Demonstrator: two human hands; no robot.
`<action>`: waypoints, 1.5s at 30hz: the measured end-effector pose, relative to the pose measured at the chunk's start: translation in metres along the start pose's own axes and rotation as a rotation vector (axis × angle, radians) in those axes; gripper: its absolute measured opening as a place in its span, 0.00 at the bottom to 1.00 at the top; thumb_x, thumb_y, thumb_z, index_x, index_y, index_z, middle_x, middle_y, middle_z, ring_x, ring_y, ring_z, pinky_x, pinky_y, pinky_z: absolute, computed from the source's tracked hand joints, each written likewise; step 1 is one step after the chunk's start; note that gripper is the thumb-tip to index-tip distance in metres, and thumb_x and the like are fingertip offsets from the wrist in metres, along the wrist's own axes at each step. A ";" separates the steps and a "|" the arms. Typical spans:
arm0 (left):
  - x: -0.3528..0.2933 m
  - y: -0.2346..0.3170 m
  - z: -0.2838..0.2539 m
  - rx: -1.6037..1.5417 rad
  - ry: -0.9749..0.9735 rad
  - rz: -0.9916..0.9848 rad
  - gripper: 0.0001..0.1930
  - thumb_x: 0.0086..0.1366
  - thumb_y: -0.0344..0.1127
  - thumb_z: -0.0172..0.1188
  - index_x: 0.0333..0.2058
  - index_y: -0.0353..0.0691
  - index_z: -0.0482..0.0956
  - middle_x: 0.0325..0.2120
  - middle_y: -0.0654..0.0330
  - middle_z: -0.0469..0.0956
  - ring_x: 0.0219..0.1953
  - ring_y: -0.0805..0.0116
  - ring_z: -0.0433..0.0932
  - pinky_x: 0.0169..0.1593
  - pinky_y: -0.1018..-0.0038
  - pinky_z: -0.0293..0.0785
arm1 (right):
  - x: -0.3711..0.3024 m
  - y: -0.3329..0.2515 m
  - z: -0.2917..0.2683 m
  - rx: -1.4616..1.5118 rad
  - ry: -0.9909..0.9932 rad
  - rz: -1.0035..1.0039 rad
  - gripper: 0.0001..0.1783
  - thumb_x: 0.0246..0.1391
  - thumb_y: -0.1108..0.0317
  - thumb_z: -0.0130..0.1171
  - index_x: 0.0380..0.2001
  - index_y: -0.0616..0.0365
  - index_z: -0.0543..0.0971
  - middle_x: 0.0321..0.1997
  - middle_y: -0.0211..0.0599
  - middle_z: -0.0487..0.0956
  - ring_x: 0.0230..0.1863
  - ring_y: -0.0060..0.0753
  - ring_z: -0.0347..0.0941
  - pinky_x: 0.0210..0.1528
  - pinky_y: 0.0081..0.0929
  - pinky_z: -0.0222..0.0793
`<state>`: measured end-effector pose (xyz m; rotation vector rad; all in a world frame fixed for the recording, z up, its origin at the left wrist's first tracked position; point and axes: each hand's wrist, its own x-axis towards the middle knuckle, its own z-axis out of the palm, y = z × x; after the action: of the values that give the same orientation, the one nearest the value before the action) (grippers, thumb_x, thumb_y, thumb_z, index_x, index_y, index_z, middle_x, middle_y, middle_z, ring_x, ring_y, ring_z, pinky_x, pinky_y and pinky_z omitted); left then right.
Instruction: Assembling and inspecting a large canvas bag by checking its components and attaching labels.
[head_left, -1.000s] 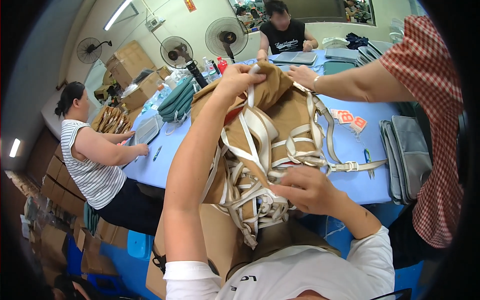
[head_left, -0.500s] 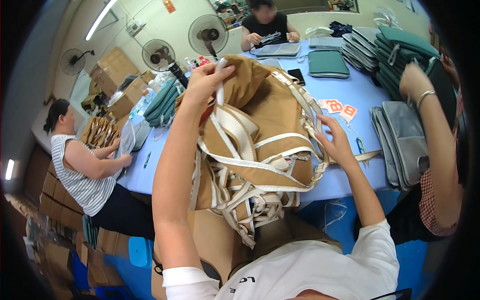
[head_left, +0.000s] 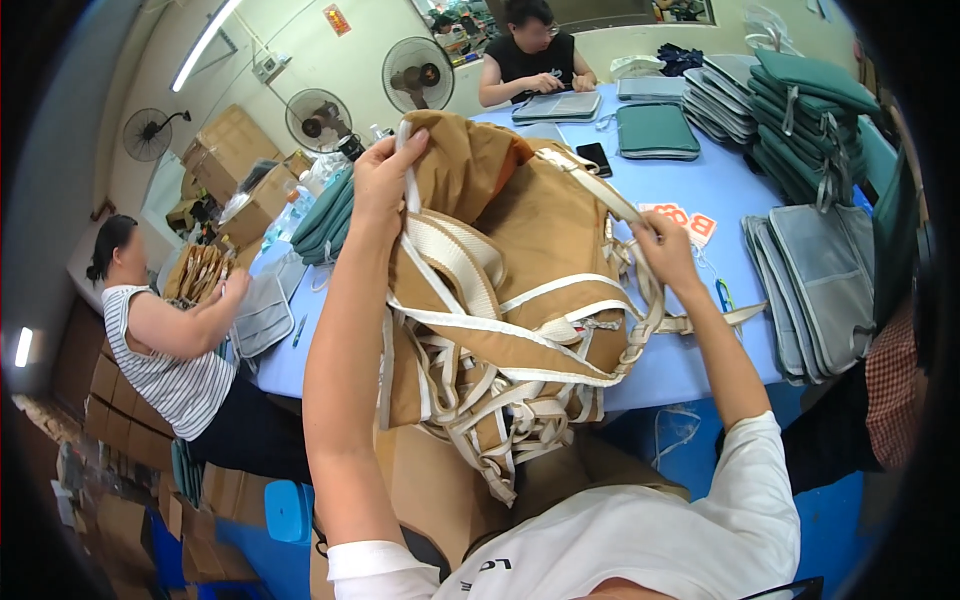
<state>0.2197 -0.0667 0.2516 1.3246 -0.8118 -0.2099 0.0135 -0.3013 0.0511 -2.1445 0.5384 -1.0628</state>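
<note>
Since the frame half a second ago, the person's right hand (head_left: 668, 248) has risen slightly and its spread fingers have come together, clamped on a long cream webbing strap (head_left: 598, 187). Meanwhile the left hand (head_left: 382, 182) has drifted a little leftward, thumb and fingers pinching the white-bound upper edge of a tan fabric bag-like piece (head_left: 550, 235). That piece lies between the two forearms, its lower part hanging over the near edge of the pale blue surface (head_left: 690, 365), with a tangle of cream straps (head_left: 520, 412) at the bottom. The long strap slants from the far side of the fabric down rightward to the right hand, much the nearer one, then bends toward the person. White-and-orange flat tags (head_left: 702, 228) lie just beside that hand.
</note>
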 end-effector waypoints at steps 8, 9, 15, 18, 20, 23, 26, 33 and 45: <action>0.000 -0.017 0.013 0.027 -0.081 -0.186 0.12 0.56 0.39 0.61 0.31 0.35 0.77 0.22 0.66 0.75 0.20 0.79 0.70 0.25 0.81 0.66 | -0.039 -0.124 -0.013 0.900 -0.756 -0.011 0.50 0.44 0.62 0.62 0.63 0.53 0.42 0.52 0.45 0.68 0.48 0.33 0.68 0.47 0.25 0.64; -0.004 -0.020 0.014 0.020 -0.086 -0.198 0.11 0.56 0.39 0.60 0.31 0.36 0.77 0.22 0.66 0.75 0.19 0.79 0.70 0.23 0.81 0.65 | -0.047 -0.135 -0.009 0.898 -0.764 -0.012 0.50 0.44 0.62 0.62 0.63 0.53 0.42 0.52 0.45 0.68 0.48 0.33 0.68 0.47 0.25 0.64; -0.030 -0.013 0.017 0.142 -0.299 -0.276 0.14 0.58 0.45 0.58 0.37 0.42 0.74 0.25 0.68 0.72 0.24 0.80 0.72 0.26 0.80 0.71 | -0.060 -0.159 0.038 0.562 -0.509 -0.068 0.52 0.39 0.67 0.66 0.61 0.62 0.43 0.59 0.47 0.59 0.58 0.34 0.57 0.59 0.29 0.53; -0.047 -0.001 0.016 0.151 -0.469 -0.349 0.20 0.60 0.47 0.55 0.44 0.39 0.71 0.33 0.62 0.75 0.35 0.76 0.74 0.36 0.77 0.73 | -0.054 -0.153 0.058 0.740 -0.498 -0.071 0.47 0.40 0.70 0.64 0.60 0.64 0.47 0.58 0.44 0.60 0.58 0.33 0.57 0.59 0.25 0.51; -0.053 0.003 0.002 0.220 -0.495 -0.311 0.20 0.61 0.45 0.53 0.47 0.39 0.71 0.38 0.59 0.75 0.40 0.74 0.73 0.42 0.76 0.71 | -0.054 -0.138 0.062 0.660 -0.445 -0.115 0.38 0.43 0.73 0.59 0.57 0.62 0.54 0.56 0.40 0.62 0.57 0.30 0.59 0.58 0.23 0.52; -0.068 -0.010 -0.038 0.487 -0.573 -0.050 0.20 0.54 0.38 0.62 0.44 0.34 0.73 0.38 0.58 0.75 0.39 0.75 0.72 0.44 0.77 0.69 | -0.057 -0.147 0.044 0.783 -0.497 -0.049 0.20 0.51 0.71 0.52 0.48 0.62 0.63 0.46 0.37 0.69 0.49 0.26 0.64 0.52 0.24 0.59; -0.098 -0.011 -0.056 0.539 -0.647 -0.147 0.21 0.51 0.37 0.64 0.43 0.35 0.74 0.37 0.59 0.76 0.37 0.72 0.74 0.43 0.75 0.70 | -0.056 -0.157 0.028 1.020 -0.478 0.187 0.18 0.54 0.69 0.49 0.48 0.61 0.63 0.43 0.37 0.71 0.44 0.23 0.68 0.46 0.21 0.65; -0.108 -0.031 -0.037 0.944 -0.256 0.072 0.10 0.47 0.34 0.63 0.27 0.35 0.76 0.17 0.57 0.73 0.22 0.70 0.72 0.27 0.73 0.66 | -0.077 -0.179 0.028 1.490 -0.356 0.596 0.28 0.57 0.61 0.47 0.58 0.50 0.53 0.44 0.40 0.72 0.37 0.32 0.75 0.39 0.27 0.73; -0.072 -0.015 -0.059 0.566 0.050 0.202 0.06 0.48 0.30 0.64 0.23 0.35 0.76 0.16 0.67 0.74 0.17 0.83 0.67 0.22 0.84 0.61 | -0.186 -0.149 0.035 1.676 -0.335 0.421 0.46 0.52 0.66 0.53 0.63 0.41 0.33 0.65 0.41 0.50 0.63 0.40 0.52 0.62 0.34 0.50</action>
<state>0.2103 0.0163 0.2080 1.7508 -0.9970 0.2312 -0.0561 -0.0714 0.0444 -0.6120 -0.1347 -0.4685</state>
